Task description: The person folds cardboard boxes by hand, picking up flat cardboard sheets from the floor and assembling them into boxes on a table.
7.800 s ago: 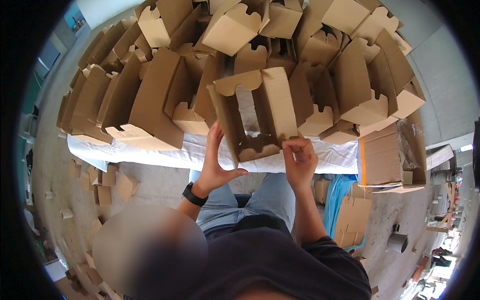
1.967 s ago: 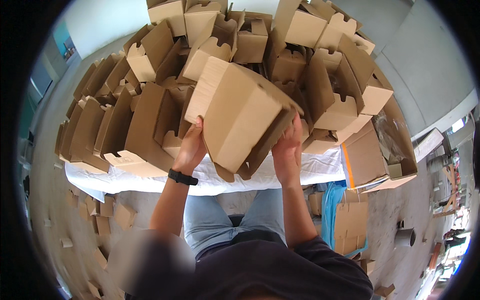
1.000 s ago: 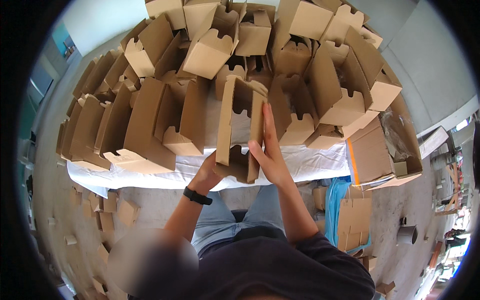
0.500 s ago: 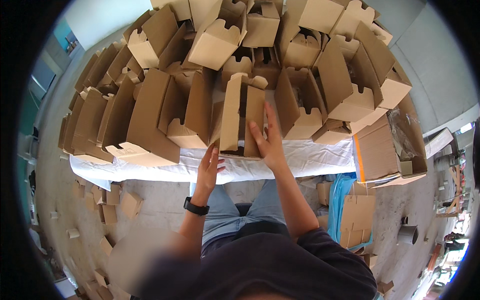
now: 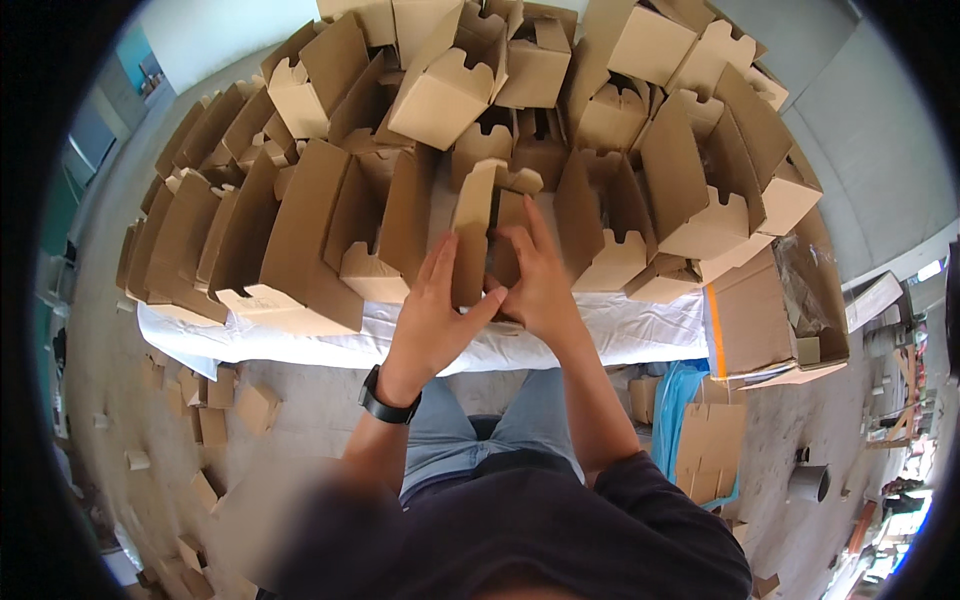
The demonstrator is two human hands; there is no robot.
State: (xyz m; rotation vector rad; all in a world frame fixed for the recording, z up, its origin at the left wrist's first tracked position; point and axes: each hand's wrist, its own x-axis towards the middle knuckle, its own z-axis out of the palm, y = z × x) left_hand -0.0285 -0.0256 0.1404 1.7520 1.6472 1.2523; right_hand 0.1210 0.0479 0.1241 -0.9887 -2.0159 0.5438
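A narrow brown cardboard box stands in front of me at the near edge of a white-covered table, its long top flaps almost meeting over a dark gap. My left hand grips its near left corner, fingers flat along the left side and thumb across the near end. My right hand holds the right side, with bent fingers over the right flap and the thumb near the gap. Both hands hide the box's near end. A black watch is on my left wrist.
Open cardboard boxes crowd the table in rows, left, right and behind. White cloth hangs over the front edge. A large carton stands at the right end. Below are flattened cardboard in blue plastic and small boxes on the floor.
My left hand has moved up and inward onto the box's left side. My right fingers have bent over the right flap, and the thumb has come in toward the gap.
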